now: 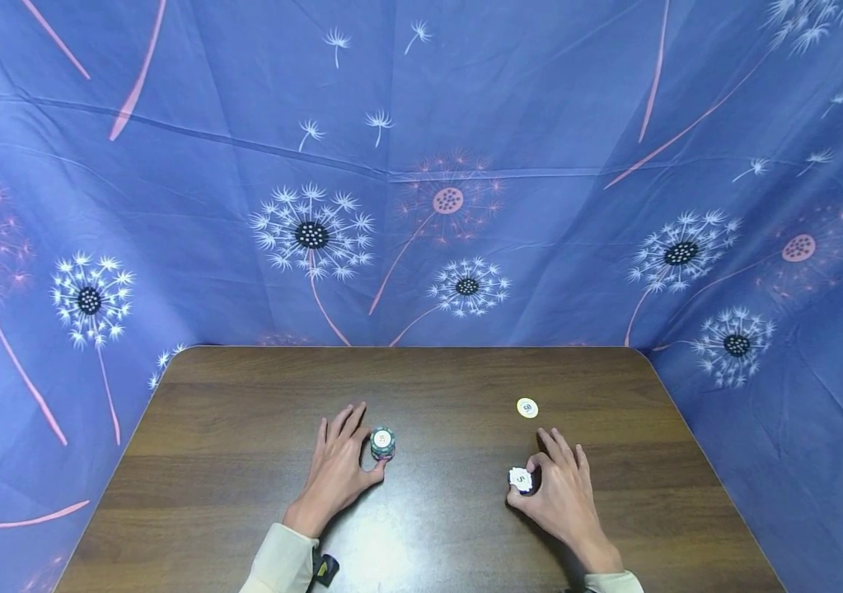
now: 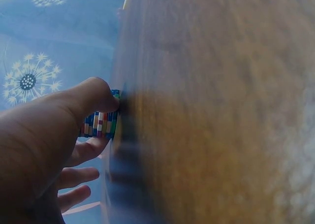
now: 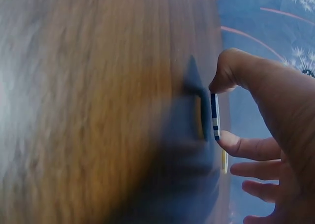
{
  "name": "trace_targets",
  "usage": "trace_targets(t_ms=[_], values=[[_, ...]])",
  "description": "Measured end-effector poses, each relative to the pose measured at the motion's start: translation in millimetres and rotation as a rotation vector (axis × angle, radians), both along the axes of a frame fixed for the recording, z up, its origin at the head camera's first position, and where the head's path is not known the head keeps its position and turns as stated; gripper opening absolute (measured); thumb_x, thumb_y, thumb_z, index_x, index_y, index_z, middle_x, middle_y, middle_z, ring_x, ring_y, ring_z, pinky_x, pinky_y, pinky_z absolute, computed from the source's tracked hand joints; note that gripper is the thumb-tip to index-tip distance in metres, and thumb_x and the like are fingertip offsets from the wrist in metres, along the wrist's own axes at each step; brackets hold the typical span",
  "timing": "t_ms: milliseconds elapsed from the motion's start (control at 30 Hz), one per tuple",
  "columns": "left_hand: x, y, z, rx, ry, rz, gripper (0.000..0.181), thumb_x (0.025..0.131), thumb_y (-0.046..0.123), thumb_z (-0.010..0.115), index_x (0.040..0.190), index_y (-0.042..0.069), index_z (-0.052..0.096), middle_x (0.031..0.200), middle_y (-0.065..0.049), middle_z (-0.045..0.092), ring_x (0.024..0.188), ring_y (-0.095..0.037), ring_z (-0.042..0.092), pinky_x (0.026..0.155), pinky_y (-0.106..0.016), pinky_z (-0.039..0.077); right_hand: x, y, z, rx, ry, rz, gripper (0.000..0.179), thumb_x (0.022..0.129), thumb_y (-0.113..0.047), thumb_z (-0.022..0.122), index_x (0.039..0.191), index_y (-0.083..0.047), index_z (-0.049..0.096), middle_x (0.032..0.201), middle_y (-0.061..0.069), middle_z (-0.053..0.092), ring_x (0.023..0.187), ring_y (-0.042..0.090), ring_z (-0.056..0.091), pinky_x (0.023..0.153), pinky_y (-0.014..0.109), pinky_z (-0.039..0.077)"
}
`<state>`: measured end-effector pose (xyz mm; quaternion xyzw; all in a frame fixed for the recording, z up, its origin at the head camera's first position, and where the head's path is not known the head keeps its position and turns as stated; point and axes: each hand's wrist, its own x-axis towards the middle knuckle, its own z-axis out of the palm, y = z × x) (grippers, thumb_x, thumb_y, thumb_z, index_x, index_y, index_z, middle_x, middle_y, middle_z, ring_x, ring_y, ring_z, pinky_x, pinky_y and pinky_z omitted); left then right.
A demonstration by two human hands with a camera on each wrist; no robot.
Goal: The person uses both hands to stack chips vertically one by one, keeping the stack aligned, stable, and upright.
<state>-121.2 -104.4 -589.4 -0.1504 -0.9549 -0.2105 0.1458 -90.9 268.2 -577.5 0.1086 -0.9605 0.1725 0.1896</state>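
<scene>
My left hand (image 1: 335, 465) holds the sides of a short stack of poker chips (image 1: 382, 441) between thumb and index finger, the other fingers spread. In the left wrist view the stack (image 2: 100, 124) shows edges striped blue, red, white and green. My right hand (image 1: 564, 492) pinches a white-faced poker chip (image 1: 520, 479) marked 5 by its rim. Seen edge-on in the right wrist view, this chip (image 3: 215, 116) is dark blue and white and sits slightly off the tabletop, above its shadow. It may be more than one chip thick; I cannot tell.
A pale yellow-rimmed poker chip (image 1: 527, 408) marked 50 lies flat beyond my right hand. The brown wooden table (image 1: 258, 395) ends at a blue dandelion-print cloth (image 1: 391, 247) behind and at both sides. A black strap device (image 1: 326, 570) is on the left wrist.
</scene>
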Motion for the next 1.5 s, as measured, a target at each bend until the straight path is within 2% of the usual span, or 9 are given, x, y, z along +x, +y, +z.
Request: trace_targets(t_ms=[267,433,933,1100,1367,1500], values=[[-0.2,-0.2,0.5,0.001,-0.006,0.004,0.051,0.079,0.038,0.091,0.116,0.006,0.077,0.158,-0.019,0.054,0.149,-0.041,0.045,0.118,-0.075,0.031,-6.8,-22,3.5,0.015,0.033,0.085,0.037,0.059,-0.032,0.089,0.075,-0.016,0.059,0.143,0.026,0.064,0.139,0.048,0.054,0.112,0.076,0.034],[0.7,0.2,0.7,-0.001,0.013,0.004,0.050,0.077,0.036,0.092,0.115,0.005,0.078,0.156,-0.020,0.056,0.147,-0.042,0.047,0.117,-0.075,0.033,-14.6,-42,8.6,0.022,0.021,0.144,0.038,0.059,-0.033,0.089,0.076,-0.016,0.059,0.144,0.027,0.063,0.142,0.049,0.052,0.113,0.076,0.033],[0.1,-0.9,-1.3,-0.003,0.029,0.002,0.051,0.077,0.039,0.091,0.113,0.005,0.078,0.156,-0.019,0.056,0.146,-0.041,0.048,0.116,-0.076,0.034,-47.3,-110,29.7,0.046,-0.031,0.354,0.035,0.066,-0.037,0.087,0.081,-0.016,0.064,0.149,0.023,0.061,0.147,0.045,0.048,0.119,0.074,0.030],[-0.3,-0.5,-1.6,-0.013,0.048,0.002,0.051,0.076,0.039,0.091,0.111,0.005,0.078,0.154,-0.019,0.058,0.145,-0.041,0.049,0.114,-0.075,0.036,-57.6,-131,33.9,0.099,-0.022,0.421,0.033,0.068,-0.039,0.085,0.083,-0.016,0.067,0.152,0.021,0.059,0.148,0.042,0.048,0.120,0.072,0.032],[-0.6,-0.5,-0.1,-0.021,0.012,-0.001,0.051,0.078,0.040,0.090,0.113,0.006,0.078,0.156,-0.019,0.056,0.146,-0.042,0.048,0.115,-0.076,0.035,-67.0,-154,40.4,0.129,-0.022,0.455,0.033,0.068,-0.040,0.084,0.084,-0.016,0.069,0.152,0.020,0.059,0.149,0.040,0.048,0.122,0.069,0.031],[-1.1,-0.3,-0.2,-0.018,0.020,-0.001,0.051,0.078,0.039,0.090,0.113,0.005,0.078,0.156,-0.019,0.057,0.146,-0.042,0.048,0.115,-0.076,0.035,-71.0,-163,44.3,0.139,-0.041,0.459,0.035,0.070,-0.043,0.084,0.085,-0.015,0.069,0.154,0.019,0.058,0.151,0.038,0.046,0.125,0.067,0.028]])
